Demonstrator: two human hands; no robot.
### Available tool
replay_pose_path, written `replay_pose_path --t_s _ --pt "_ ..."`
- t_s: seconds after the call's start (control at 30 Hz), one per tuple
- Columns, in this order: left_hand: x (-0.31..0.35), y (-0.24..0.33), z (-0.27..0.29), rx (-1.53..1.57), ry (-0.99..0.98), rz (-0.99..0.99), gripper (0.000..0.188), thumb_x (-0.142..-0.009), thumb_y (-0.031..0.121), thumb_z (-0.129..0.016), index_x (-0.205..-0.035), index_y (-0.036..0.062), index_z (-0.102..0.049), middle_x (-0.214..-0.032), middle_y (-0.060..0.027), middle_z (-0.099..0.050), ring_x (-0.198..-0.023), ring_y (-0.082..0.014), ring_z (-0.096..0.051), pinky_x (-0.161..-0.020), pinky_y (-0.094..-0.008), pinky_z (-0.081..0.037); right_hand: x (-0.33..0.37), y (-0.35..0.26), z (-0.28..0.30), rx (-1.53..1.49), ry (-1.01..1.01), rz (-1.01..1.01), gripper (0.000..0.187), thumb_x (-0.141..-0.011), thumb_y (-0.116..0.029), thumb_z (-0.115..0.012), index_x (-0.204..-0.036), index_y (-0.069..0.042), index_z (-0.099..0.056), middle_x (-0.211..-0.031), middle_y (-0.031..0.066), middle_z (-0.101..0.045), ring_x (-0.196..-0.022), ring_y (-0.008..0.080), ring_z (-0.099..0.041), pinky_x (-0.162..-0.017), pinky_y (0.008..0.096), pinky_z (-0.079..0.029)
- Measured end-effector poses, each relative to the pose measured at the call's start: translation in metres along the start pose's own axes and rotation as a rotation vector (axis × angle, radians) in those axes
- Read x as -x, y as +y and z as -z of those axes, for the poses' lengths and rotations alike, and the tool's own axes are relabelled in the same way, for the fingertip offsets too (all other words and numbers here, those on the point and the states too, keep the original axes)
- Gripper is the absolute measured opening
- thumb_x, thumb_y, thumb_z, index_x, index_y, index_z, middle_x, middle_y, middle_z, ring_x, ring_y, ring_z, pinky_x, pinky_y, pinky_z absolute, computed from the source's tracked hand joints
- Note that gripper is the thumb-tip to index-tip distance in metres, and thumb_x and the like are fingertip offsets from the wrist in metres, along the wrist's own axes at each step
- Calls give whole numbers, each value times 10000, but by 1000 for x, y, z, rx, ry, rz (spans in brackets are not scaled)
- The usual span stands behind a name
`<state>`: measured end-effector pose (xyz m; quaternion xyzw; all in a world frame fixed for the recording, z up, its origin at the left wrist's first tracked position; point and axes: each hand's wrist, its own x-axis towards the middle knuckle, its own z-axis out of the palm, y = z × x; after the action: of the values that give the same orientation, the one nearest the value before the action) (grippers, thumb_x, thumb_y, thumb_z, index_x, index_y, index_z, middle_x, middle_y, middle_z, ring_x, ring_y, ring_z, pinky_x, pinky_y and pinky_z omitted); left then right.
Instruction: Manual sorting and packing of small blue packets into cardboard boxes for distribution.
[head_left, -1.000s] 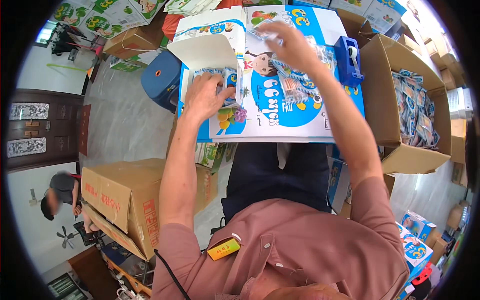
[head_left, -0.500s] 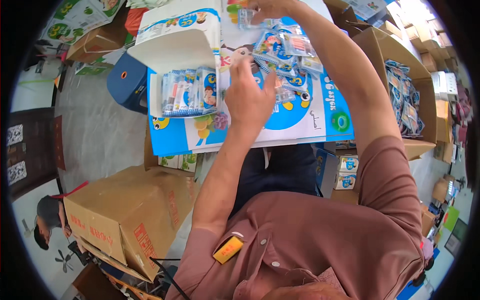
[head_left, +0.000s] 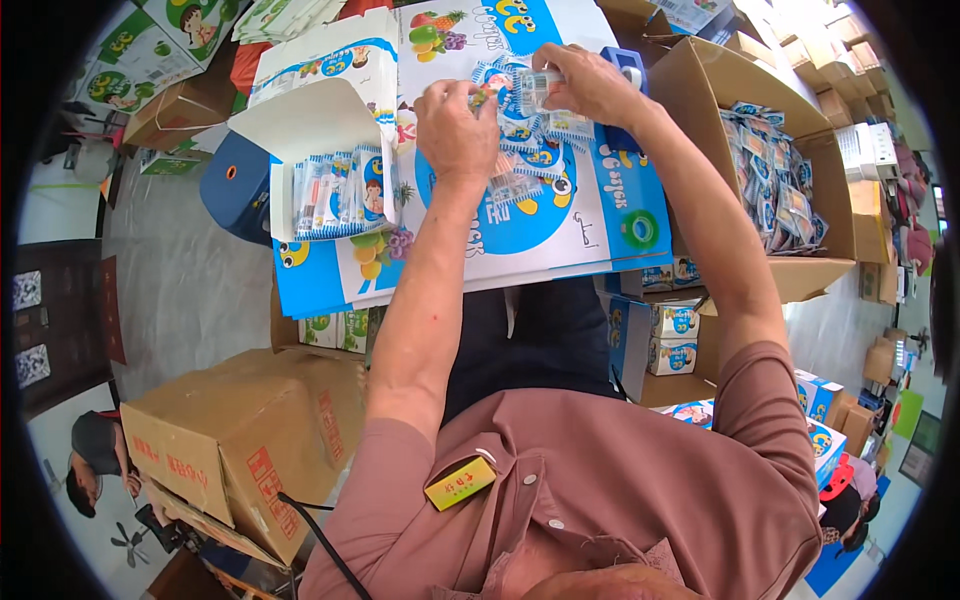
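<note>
Blue-and-white sachets (head_left: 530, 150) with cartoon prints lie heaped on a white board (head_left: 520, 215) printed with a large blue disc, bright fruit pictures and blue borders. A white carton (head_left: 320, 120) with blue trim holds more sachets in clear wrap with red and blue print. A roll of green tape (head_left: 640, 230) sits on the blue border. The shirt (head_left: 600, 480) is dusty pink, with a yellow tag (head_left: 460, 483). Brown cardboard boxes (head_left: 240, 440) carry red markings. A stool (head_left: 238, 190) is dark blue.

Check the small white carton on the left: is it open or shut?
Open. The white carton has its lid flap raised, and a row of small packets shows standing inside it.
</note>
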<state>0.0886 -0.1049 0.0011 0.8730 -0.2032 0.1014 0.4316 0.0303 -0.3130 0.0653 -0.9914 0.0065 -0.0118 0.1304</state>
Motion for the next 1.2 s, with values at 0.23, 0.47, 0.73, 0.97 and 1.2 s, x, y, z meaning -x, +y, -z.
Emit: replay_pose_path --t_s 0.23,0.47,0.73,0.97,1.2 --pt "-13 -9 -9 -111 -71 42 468 -746 281 -874 -1090 -4 -731 -1135 -200 -707 -868 -335 -713 -808 -451 -571 3 4 14 -329 -109 -134 562 -814 -248 -871 -1299 -35 -685 -1278 199 -676 -1170 327 -648 -1026 412 -501" --pt "-12 -35 -21 413 62 5 333 -780 143 -837 -1035 -47 -738 -1113 -146 -724 -920 -191 -699 -803 -318 -552 -23 -21 -8 -370 58 76 691 -771 -268 -901 -1346 6 -633 -1204 173 -707 -1034 240 -706 -869 358 -566" --pt "-4 -39 -6 665 -171 152 315 -805 109 -726 -1082 -41 -732 -1378 -232 -607 -1266 -349 -576 -1035 -430 -487 -36 -32 -14 -330 -104 -143 842 -695 -278 -921 -1411 4 -580 -1163 210 -716 -1009 292 -721 -939 369 -552" --pt "-13 -34 -25 114 -67 -3 443 -795 105 -675 -1218 -27 -683 -1430 -286 -545 -1369 -429 -448 -1122 -470 -411 -59 -23 -25 -81 -60 -66 867 -677 -290 -912 -1425 -11 -575 -1197 223 -703 -1114 359 -686 -1002 408 -527" --pt "-5 -33 -14 514 -84 34 532 -797 86 -694 -1312 -17 -613 -1404 -258 -567 -1331 -409 -496 -1115 -449 -420 -24 -33 -27 -322 99 1 739 -732 -187 -894 -1380 -8 -588 -1204 190 -685 -1075 332 -691 -966 400 -543"
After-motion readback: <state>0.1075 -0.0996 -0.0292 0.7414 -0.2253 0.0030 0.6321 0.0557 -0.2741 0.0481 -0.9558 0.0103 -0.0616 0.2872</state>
